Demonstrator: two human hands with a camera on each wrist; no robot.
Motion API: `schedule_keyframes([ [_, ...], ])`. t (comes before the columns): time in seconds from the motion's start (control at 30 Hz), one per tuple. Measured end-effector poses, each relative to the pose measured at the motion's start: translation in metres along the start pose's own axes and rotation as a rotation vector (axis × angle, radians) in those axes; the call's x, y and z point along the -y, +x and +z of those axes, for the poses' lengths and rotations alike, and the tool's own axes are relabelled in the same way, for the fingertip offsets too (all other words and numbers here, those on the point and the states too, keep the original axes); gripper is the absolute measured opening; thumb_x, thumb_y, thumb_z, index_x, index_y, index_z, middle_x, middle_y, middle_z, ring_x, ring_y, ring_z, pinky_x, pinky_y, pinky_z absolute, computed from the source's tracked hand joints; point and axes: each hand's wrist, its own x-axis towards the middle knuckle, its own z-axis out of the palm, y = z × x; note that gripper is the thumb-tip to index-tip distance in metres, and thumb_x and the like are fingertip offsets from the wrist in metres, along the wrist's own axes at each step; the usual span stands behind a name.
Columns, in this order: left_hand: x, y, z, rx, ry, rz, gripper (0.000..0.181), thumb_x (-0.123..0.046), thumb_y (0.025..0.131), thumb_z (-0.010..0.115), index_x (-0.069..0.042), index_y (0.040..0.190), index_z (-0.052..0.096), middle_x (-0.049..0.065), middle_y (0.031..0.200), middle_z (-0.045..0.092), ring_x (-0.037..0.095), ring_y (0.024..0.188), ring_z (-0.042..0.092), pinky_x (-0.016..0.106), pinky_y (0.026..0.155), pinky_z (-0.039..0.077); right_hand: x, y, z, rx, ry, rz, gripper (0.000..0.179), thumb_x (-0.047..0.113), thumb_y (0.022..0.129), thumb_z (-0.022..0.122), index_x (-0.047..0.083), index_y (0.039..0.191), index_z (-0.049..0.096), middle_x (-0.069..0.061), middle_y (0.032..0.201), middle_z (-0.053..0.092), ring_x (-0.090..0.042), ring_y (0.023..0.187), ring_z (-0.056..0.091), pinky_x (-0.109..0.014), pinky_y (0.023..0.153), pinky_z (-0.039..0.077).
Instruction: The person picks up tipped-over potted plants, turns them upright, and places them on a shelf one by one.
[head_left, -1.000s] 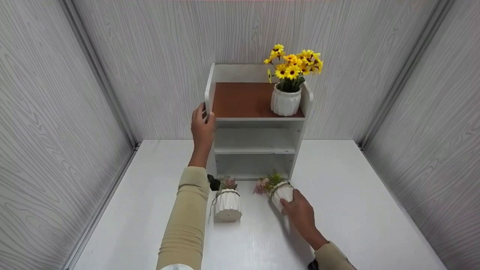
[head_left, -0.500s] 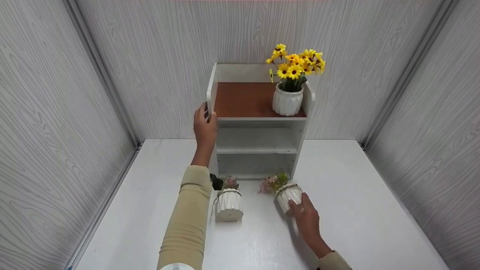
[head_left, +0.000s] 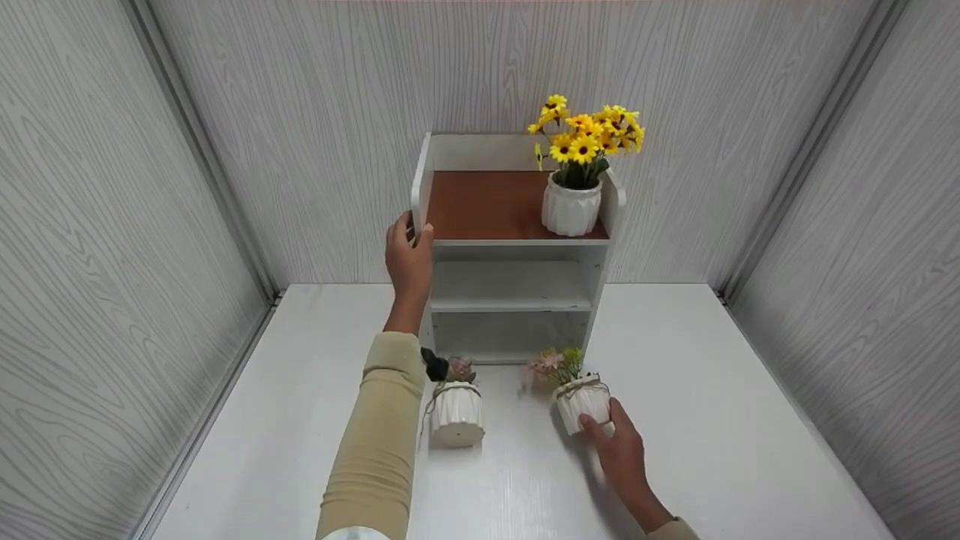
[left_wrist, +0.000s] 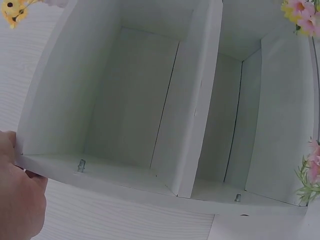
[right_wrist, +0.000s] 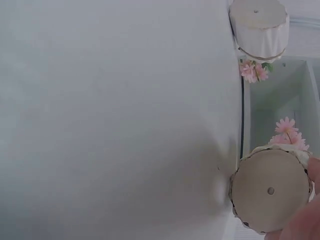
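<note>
My left hand (head_left: 409, 259) grips the left side panel of a small white shelf unit (head_left: 512, 306) near its brown top board; in the left wrist view the fingers curl at the panel's edge. With my right hand (head_left: 621, 454) I hold a white ribbed flower pot (head_left: 583, 405), twine round its rim and pink and yellow-green flowers on top. It tilts toward the shelf, and its round base with a small hole (right_wrist: 270, 191) faces the right wrist camera. A similar pot (head_left: 457, 416) with pink flowers lies on its side on the white table, its base toward me.
A white pot (head_left: 571, 204) of yellow flowers stands at the right end of the brown top board (head_left: 487, 202). Below it are two open compartments. Grey wood-grain walls (head_left: 360, 112) enclose the white table (head_left: 247, 420) at the back and sides.
My right hand has moved slightly right and toward me with the pot, which has turned more upright. My left hand stays on the side panel.
</note>
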Motion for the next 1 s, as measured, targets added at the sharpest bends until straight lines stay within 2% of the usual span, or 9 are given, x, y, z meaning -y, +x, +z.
schedule_keyframes([
  [0.07, 0.0, 0.0, 0.0, -0.005, 0.003, -0.003, 0.049, -0.029, 0.104, 0.057, -0.009, 0.147, 0.047, 0.009, 0.14, 0.054, 0.022, 0.133, 0.054, 0.032, 0.108, 0.048, 0.0, -0.002, -0.002, 0.003, -0.016, 0.014, 0.059, 0.046, 0.093, 0.07, 0.012, 0.138, 0.053, -0.008, 0.12, 0.068, -0.022, 0.105, 0.061, -0.04, 0.087, 0.049],
  [0.13, -0.001, 0.0, 0.001, -0.004, 0.007, 0.002, 0.048, -0.027, 0.104, 0.057, -0.009, 0.147, 0.047, 0.009, 0.14, 0.054, 0.022, 0.133, 0.054, 0.032, 0.108, 0.048, -0.001, -0.004, -0.005, 0.007, -0.03, 0.022, 0.06, 0.049, 0.091, 0.071, 0.013, 0.137, 0.054, -0.006, 0.119, 0.069, -0.02, 0.105, 0.061, -0.038, 0.086, 0.049],
  [0.3, -0.002, 0.0, 0.001, 0.0, 0.027, 0.02, 0.047, -0.027, 0.105, 0.055, -0.008, 0.147, 0.047, 0.01, 0.139, 0.054, 0.021, 0.133, 0.053, 0.032, 0.109, 0.047, -0.003, -0.007, -0.01, 0.029, -0.034, 0.029, 0.069, 0.048, 0.089, 0.074, 0.01, 0.142, 0.052, -0.01, 0.126, 0.068, -0.025, 0.117, 0.061, -0.045, 0.094, 0.05],
  [0.47, -0.002, 0.0, -0.002, -0.004, 0.051, 0.031, 0.047, -0.027, 0.105, 0.054, -0.007, 0.147, 0.048, 0.011, 0.137, 0.055, 0.022, 0.132, 0.055, 0.033, 0.108, 0.048, -0.006, -0.01, -0.015, 0.057, -0.029, 0.031, 0.077, 0.044, 0.087, 0.077, 0.004, 0.146, 0.049, -0.018, 0.135, 0.063, -0.034, 0.132, 0.055, -0.052, 0.104, 0.047],
  [0.63, 0.0, 0.0, -0.004, -0.015, 0.073, 0.018, 0.046, -0.027, 0.105, 0.053, -0.007, 0.147, 0.048, 0.01, 0.136, 0.055, 0.022, 0.131, 0.056, 0.033, 0.107, 0.049, -0.011, -0.011, -0.02, 0.164, -0.025, 0.113, 0.095, 0.051, 0.086, 0.077, -0.003, 0.153, 0.036, -0.025, 0.151, 0.047, -0.041, 0.141, 0.043, -0.055, 0.11, 0.042],
  [0.7, 0.001, -0.001, -0.004, -0.014, 0.082, 0.015, 0.046, -0.026, 0.105, 0.052, -0.008, 0.147, 0.048, 0.01, 0.137, 0.055, 0.022, 0.131, 0.056, 0.034, 0.107, 0.049, -0.016, -0.012, -0.02, 0.196, -0.029, 0.149, 0.097, 0.049, 0.085, 0.078, -0.005, 0.153, 0.034, -0.026, 0.152, 0.044, -0.041, 0.141, 0.043, -0.054, 0.109, 0.045],
  [0.77, 0.002, -0.001, -0.003, -0.01, 0.086, 0.012, 0.045, -0.026, 0.105, 0.052, -0.008, 0.147, 0.048, 0.01, 0.137, 0.054, 0.023, 0.132, 0.055, 0.034, 0.107, 0.049, -0.021, -0.013, -0.019, 0.199, -0.044, 0.162, 0.093, 0.045, 0.085, 0.079, -0.005, 0.151, 0.038, -0.026, 0.15, 0.047, -0.041, 0.139, 0.046, -0.052, 0.106, 0.048],
  [0.9, 0.002, 0.0, -0.001, 0.002, 0.079, 0.014, 0.046, -0.026, 0.105, 0.053, -0.008, 0.147, 0.047, 0.01, 0.138, 0.054, 0.023, 0.132, 0.055, 0.034, 0.108, 0.049, -0.028, -0.011, -0.016, 0.147, -0.074, 0.118, 0.064, 0.034, 0.083, 0.083, 0.0, 0.131, 0.059, -0.02, 0.127, 0.067, -0.033, 0.12, 0.063, -0.043, 0.088, 0.057],
  [1.0, 0.002, 0.0, 0.0, 0.004, 0.069, 0.014, 0.046, -0.026, 0.105, 0.053, -0.008, 0.148, 0.047, 0.01, 0.138, 0.054, 0.023, 0.133, 0.054, 0.034, 0.108, 0.049, -0.028, -0.008, -0.017, 0.14, -0.075, 0.098, 0.057, 0.031, 0.084, 0.083, -0.001, 0.126, 0.061, -0.018, 0.122, 0.069, -0.032, 0.117, 0.064, -0.042, 0.086, 0.056],
])
